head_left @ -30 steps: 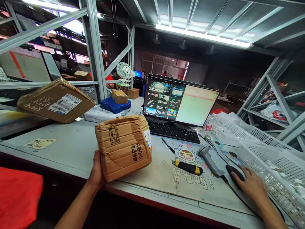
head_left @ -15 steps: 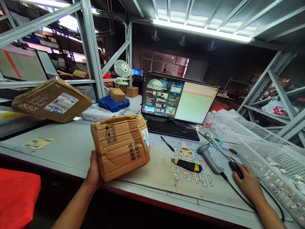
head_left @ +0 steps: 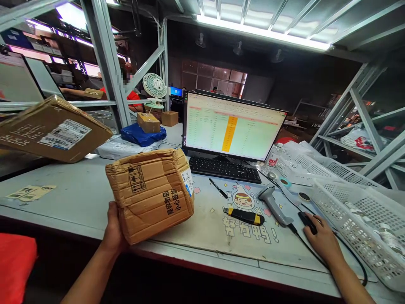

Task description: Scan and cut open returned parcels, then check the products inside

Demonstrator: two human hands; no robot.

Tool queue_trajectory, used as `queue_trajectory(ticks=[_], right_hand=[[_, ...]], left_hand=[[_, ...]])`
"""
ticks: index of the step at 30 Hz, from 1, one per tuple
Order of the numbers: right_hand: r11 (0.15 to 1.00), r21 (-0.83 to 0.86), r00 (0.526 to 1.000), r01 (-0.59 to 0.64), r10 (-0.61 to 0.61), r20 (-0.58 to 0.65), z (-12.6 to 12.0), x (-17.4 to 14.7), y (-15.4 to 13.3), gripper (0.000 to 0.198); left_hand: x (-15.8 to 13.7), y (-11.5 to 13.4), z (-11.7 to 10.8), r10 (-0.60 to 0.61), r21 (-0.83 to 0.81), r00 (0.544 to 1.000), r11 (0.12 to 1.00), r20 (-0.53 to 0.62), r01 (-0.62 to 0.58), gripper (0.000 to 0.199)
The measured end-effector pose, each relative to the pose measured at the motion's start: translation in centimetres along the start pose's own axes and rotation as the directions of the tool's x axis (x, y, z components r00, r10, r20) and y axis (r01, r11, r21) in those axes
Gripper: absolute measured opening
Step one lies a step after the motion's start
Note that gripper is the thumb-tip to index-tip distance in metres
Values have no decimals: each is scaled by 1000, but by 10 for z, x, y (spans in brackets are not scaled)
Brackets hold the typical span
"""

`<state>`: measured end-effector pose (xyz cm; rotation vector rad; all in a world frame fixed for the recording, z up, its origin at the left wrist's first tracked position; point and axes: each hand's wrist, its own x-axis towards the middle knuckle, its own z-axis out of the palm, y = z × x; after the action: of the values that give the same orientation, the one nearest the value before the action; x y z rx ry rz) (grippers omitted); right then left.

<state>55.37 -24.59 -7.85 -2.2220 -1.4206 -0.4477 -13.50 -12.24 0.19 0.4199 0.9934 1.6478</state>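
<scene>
A dented brown cardboard box point(head_left: 150, 196) with black printed marks and a white label on its right side tilts at the desk's front edge. My left hand point(head_left: 114, 230) grips its lower left side, the thumb showing and the other fingers hidden behind it. At the right, my right hand point(head_left: 322, 238) is wrapped over a black computer mouse point(head_left: 308, 222). Between the hands lie a yellow and black utility knife point(head_left: 243, 215), a black pen point(head_left: 218, 188) and a grey barcode scanner point(head_left: 275, 205). Behind them stand a black keyboard point(head_left: 224, 169) and a monitor point(head_left: 232, 124) showing a spreadsheet.
White perforated baskets point(head_left: 357, 228) holding bottles line the right side. A larger labelled carton point(head_left: 60, 131) leans at the left, near a blue parcel point(head_left: 144, 134), a small box point(head_left: 148, 122) and a fan point(head_left: 155, 86). Metal frame posts point(head_left: 106, 55) rise behind. A person in red is partly visible beyond.
The monitor has switched from a dark news page beside a sheet to a full spreadsheet with an orange column. The view has shifted slightly right; both hands keep their holds.
</scene>
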Motion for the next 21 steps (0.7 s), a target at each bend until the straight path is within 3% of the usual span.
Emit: queue_trajectory(ticks=[6, 21], right_hand=[[999, 0, 999, 48, -48, -1, 0, -4, -5, 62], [998, -67, 1000, 2, -2, -6, -3, -6, -7, 63]], left_hand=[[-3, 1, 1, -1, 15, 1000, 1000, -14, 1, 59], [-5, 2, 5, -3, -5, 1000, 1000, -24, 3, 59]])
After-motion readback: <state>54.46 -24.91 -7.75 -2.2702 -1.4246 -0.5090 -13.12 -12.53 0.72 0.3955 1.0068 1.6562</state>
